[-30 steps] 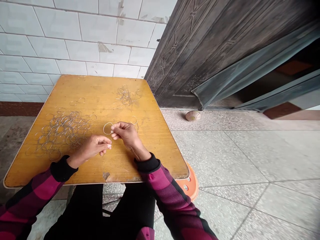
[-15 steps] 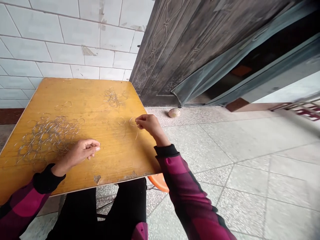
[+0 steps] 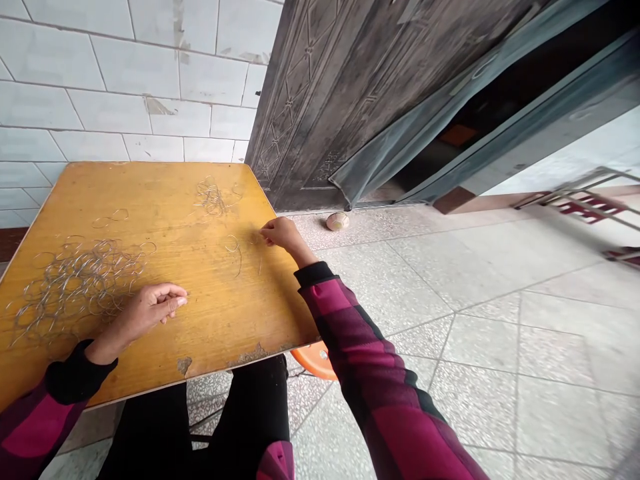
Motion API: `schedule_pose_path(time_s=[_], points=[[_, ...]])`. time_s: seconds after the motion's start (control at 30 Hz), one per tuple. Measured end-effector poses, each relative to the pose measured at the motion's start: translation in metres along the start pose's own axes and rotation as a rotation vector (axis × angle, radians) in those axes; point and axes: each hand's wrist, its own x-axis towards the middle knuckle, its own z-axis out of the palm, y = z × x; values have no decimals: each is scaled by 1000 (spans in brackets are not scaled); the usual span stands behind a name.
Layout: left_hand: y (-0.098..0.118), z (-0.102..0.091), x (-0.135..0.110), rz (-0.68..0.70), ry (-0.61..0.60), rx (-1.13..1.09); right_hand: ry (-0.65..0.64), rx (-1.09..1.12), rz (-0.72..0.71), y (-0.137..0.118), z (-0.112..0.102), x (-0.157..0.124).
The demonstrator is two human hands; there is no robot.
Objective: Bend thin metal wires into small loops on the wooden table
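My right hand (image 3: 281, 233) is over the table's right side, its thumb and fingers pinched at the end of a thin curved wire (image 3: 260, 265) that shows only faintly. Just left of it, another bent wire (image 3: 239, 260) with a looped end lies on the wood. My left hand (image 3: 157, 303) hovers low over the tabletop with thumb and fingertips pressed together; whatever is between them is too small to make out. Beside that hand spreads a large tangle of silvery wire loops (image 3: 83, 277). A smaller heap of wire (image 3: 211, 197) sits toward the far edge.
The yellow wooden table (image 3: 210, 333) has a chipped front edge and stands against a white tiled wall (image 3: 135, 73). An orange stool (image 3: 317, 360) is partly under its right corner. On the floor by the dark door (image 3: 300, 133) lies a round pale object (image 3: 337, 221).
The view has turned slightly to the right, so the table appears farther left. My right hand has moved a little away toward the far side; my left hand keeps its pinch.
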Motion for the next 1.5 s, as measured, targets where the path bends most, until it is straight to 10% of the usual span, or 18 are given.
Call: schedule_pose_path(time_s=[0.23,0.57,0.93,1.2,1.33,1.5], points=[[6,-4,-1,37,71,-4,141,130,-116,-4,-7,-44],[7,-84,-5,126,788,112,-271,212,-590,-76,52,-128],[-12,-51,12,162,484,849,-382,156,-660,-96,86,-121],[-1,-82,6,301,994,81,-499,304,-572,-87,93,-116],[11,-87,2,275,974,-414,-487,328,-548,-85,95,-113],[15,-82,0,391,938,-423,-334,323,-592,-101,96,-110]])
